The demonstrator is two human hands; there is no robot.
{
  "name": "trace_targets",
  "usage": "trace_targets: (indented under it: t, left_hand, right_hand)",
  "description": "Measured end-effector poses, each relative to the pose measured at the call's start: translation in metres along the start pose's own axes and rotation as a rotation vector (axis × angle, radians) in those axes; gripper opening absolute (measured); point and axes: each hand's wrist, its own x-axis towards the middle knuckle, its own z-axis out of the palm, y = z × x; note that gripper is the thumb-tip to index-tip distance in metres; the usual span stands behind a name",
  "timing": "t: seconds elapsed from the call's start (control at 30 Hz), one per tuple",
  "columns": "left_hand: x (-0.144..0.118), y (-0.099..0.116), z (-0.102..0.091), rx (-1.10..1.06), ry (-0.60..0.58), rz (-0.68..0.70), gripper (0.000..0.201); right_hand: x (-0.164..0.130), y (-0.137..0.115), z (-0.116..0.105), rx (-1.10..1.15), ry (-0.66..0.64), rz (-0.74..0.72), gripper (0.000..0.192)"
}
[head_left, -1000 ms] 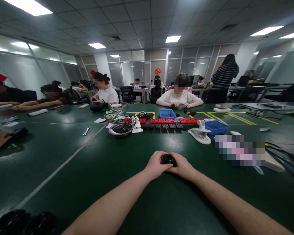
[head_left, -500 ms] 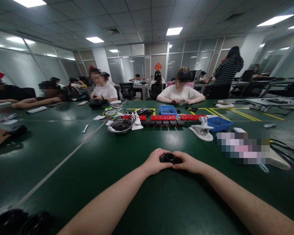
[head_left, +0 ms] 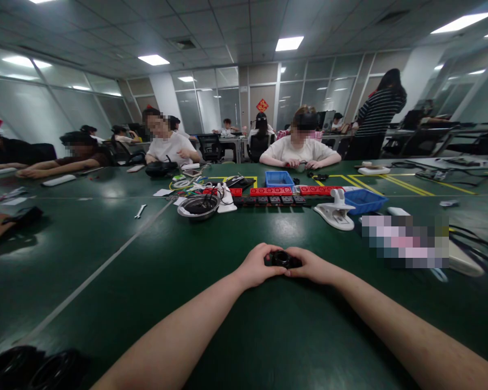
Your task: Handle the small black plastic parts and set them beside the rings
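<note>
Both my hands grip a small black part with a round opening (head_left: 282,259) over the middle of the green table (head_left: 211,254). My left hand (head_left: 255,267) is closed around its left side, fingers behind and thumb in front. From the right, my right hand (head_left: 314,267) is closed on the same part, and the two thumbs nearly meet at its front. The ring of the opening faces up towards me. Fingers cover much of the part, so its full shape is hidden.
Beyond my hands lie red socket strips (head_left: 270,191), a metal bowl (head_left: 198,207), a white clip base (head_left: 335,210) and a blue tray (head_left: 364,201). A wrench (head_left: 140,211) lies left. Black round parts (head_left: 14,368) sit at the near left corner. Co-workers sit around the table.
The view has tipped slightly, so the room sits a little higher in the picture. My hands keep their hold on the black part. A co-worker at the back left has raised a hand.
</note>
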Motion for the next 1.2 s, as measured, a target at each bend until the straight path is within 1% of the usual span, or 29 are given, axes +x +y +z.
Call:
trace_targets:
  t: [0.23,0.33,0.47,0.53,0.57,0.63,0.7,0.73,0.83,0.9,1.0,1.2]
  left_hand:
    - [0.001,0.000,0.005,-0.054,0.014,-0.047,0.049]
    - [0.001,0.002,0.008,-0.051,0.038,-0.075,0.046]
    - [-0.002,0.006,0.012,0.004,0.133,-0.140,0.043]
    - [-0.003,0.007,0.012,0.025,0.167,-0.154,0.041]
    - [-0.003,0.008,0.012,0.029,0.169,-0.150,0.040]
    - [-0.003,0.008,0.010,0.020,0.146,-0.119,0.039]
    - [-0.002,0.006,0.007,0.000,0.092,-0.072,0.039]
    - [-0.002,0.005,0.005,-0.007,0.064,-0.050,0.039]
    - [-0.002,0.003,0.000,-0.016,0.002,-0.004,0.043]
    - [-0.002,0.001,-0.001,-0.024,-0.014,0.009,0.046]
    - [-0.001,0.001,-0.002,-0.038,-0.026,0.015,0.051]
    - [0.001,0.002,-0.004,-0.032,-0.052,0.024,0.045]
  right_hand:
    - [0.001,0.003,0.002,-0.048,0.047,0.070,0.026]
    - [0.002,0.004,0.008,-0.130,0.126,0.090,0.030]
    - [0.004,0.002,0.021,-0.335,0.289,0.154,0.031]
    - [0.004,-0.001,0.025,-0.407,0.332,0.165,0.029]
    - [0.004,-0.002,0.026,-0.418,0.333,0.154,0.029]
    - [0.002,-0.004,0.024,-0.390,0.304,0.091,0.035]
    - [0.001,-0.005,0.018,-0.314,0.231,0.010,0.044]
    - [0.000,-0.005,0.014,-0.263,0.184,-0.018,0.045]
    - [-0.001,-0.005,0.004,-0.086,0.040,-0.032,0.036]
    - [-0.001,-0.005,-0.001,0.009,-0.016,-0.021,0.034]
    - [-0.001,-0.005,-0.004,0.067,-0.054,0.000,0.036]
    - [0.001,-0.001,-0.006,0.041,-0.060,0.025,0.033]
